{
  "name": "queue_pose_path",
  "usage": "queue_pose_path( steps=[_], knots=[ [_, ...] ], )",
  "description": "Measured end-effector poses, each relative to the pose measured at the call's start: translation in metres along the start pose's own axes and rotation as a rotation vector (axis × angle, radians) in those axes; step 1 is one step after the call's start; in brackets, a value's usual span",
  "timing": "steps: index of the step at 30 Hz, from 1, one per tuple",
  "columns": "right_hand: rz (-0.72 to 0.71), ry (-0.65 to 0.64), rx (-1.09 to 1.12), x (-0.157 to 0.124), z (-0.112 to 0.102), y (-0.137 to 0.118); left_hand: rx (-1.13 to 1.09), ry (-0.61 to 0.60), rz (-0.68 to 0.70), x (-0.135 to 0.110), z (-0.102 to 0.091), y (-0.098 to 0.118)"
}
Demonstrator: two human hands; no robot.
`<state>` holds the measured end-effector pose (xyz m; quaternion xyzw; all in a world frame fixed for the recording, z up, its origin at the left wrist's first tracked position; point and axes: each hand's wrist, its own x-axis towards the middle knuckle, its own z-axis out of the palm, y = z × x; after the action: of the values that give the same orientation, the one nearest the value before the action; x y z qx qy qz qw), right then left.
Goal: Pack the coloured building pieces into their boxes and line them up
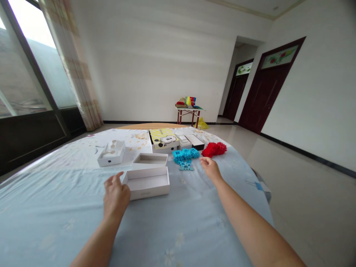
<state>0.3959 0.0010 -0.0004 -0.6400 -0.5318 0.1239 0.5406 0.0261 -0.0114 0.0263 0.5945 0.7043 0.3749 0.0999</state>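
My left hand is at the left end of an open white box, its fingers loosely curled and apart. Its thumb side appears to touch the box wall. Behind that box lies a second shallow white box, also open. My right hand has its fingertips drawn together beside a blue openwork bundle and just in front of a red bundle. Whatever is between those fingertips, if anything, is too small to make out.
Farther back sit a yellow cartoon-printed box, a small white box and a black-and-white box. A white box with an insert stands at left. The cloth-covered table curves away at right; a small side table is by the wall.
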Motion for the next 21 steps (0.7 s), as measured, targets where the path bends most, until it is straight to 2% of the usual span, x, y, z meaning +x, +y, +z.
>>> queue_pose_path(
  steps=[9, 14, 16, 18, 19, 21],
  knots=[
    [-0.001, 0.075, -0.121, 0.018, 0.015, 0.016, -0.019, 0.092, -0.068, 0.014, -0.006, -0.019],
    [0.024, 0.077, -0.243, 0.041, 0.027, 0.017, -0.044, 0.135, -0.056, 0.015, -0.004, -0.018],
    [0.058, 0.069, -0.276, 0.052, 0.033, 0.017, -0.009, 0.244, 0.009, 0.012, -0.009, -0.01],
    [0.089, 0.068, -0.293, 0.063, 0.038, 0.018, -0.008, 0.359, 0.135, 0.005, -0.016, 0.005],
    [0.105, 0.067, -0.302, 0.067, 0.04, 0.019, -0.051, 0.362, 0.209, 0.001, -0.017, 0.015],
    [0.136, 0.061, -0.321, 0.075, 0.044, 0.02, -0.22, 0.252, 0.296, -0.011, -0.014, 0.041]
  ],
)
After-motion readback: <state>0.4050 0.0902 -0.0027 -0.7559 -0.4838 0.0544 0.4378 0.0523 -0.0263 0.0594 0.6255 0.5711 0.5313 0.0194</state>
